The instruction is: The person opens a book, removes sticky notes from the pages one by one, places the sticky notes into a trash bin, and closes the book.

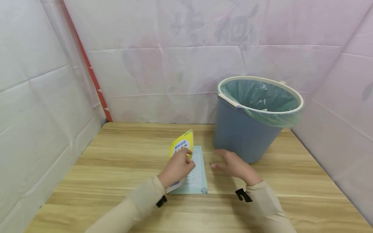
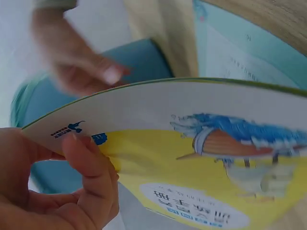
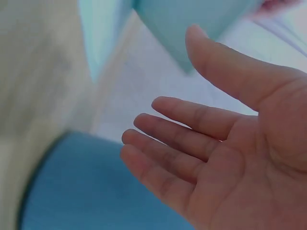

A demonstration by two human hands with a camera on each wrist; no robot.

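A thin booklet with a yellow and white cover [image 1: 182, 141] lies partly opened on the wooden table, its printed light-blue page [image 1: 198, 171] flat on the wood. My left hand [image 1: 178, 165] pinches the raised cover near its edge between thumb and fingers. In the left wrist view, the cover [image 2: 158, 158] shows a ship picture and a title oval. To the right of the booklet, my right hand [image 1: 234, 165] hovers with nothing in it. Its fingers [image 3: 177, 139] are extended in the right wrist view, with the palm showing.
A blue-grey bucket [image 1: 242, 132] with a cream rim and a green plastic liner [image 1: 262, 94] stands at the back right, close behind my right hand. A scrap of white shows inside it. Pale fabric walls [image 1: 175, 64] enclose the table [image 1: 131, 142] at the back and sides.
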